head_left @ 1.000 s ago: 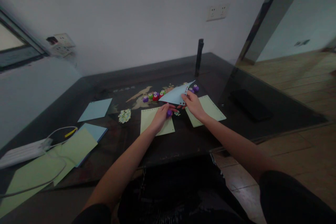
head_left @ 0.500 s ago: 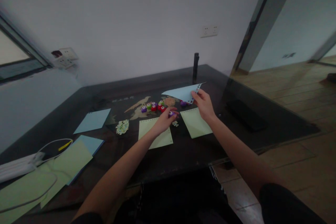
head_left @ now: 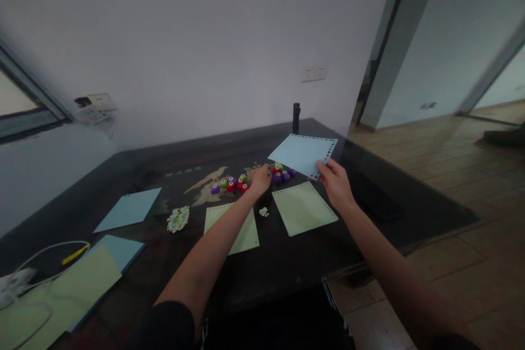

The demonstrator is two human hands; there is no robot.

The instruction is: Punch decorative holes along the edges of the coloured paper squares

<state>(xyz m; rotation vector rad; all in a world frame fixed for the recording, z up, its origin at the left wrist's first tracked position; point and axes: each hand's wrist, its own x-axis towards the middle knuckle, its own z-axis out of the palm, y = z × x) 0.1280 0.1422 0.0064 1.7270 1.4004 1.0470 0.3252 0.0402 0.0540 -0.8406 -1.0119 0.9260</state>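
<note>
My right hand [head_left: 337, 183] pinches the hole-punched edge of a light blue loose-leaf sheet [head_left: 303, 153] and holds it tilted above the table. My left hand [head_left: 261, 179] is closed, its fingertips around a small purple eyeball toy [head_left: 269, 171] that is mostly hidden. Right beside those fingertips, under the blue sheet's near edge, sits a cluster of purple, red and green eyeball toys [head_left: 278, 177]. To the left of the hand stands another group of such toys [head_left: 232, 184]. Pale green sheets lie below, one [head_left: 305, 209] on the right and another [head_left: 246, 235] partly under my left forearm.
A pile of small paper cut-outs [head_left: 178, 219] and a smaller one [head_left: 263, 211] lie on the dark table [head_left: 283, 262]. At left are a blue sheet [head_left: 130, 209], stacked paper [head_left: 90, 279] and a white cable [head_left: 30, 254]. A black upright object [head_left: 296, 118] stands behind.
My left hand has carried the purple toy forward to the right-hand toy cluster. The blue sheet, in my right hand, has turned to show more of its face. The camera view has shifted.
</note>
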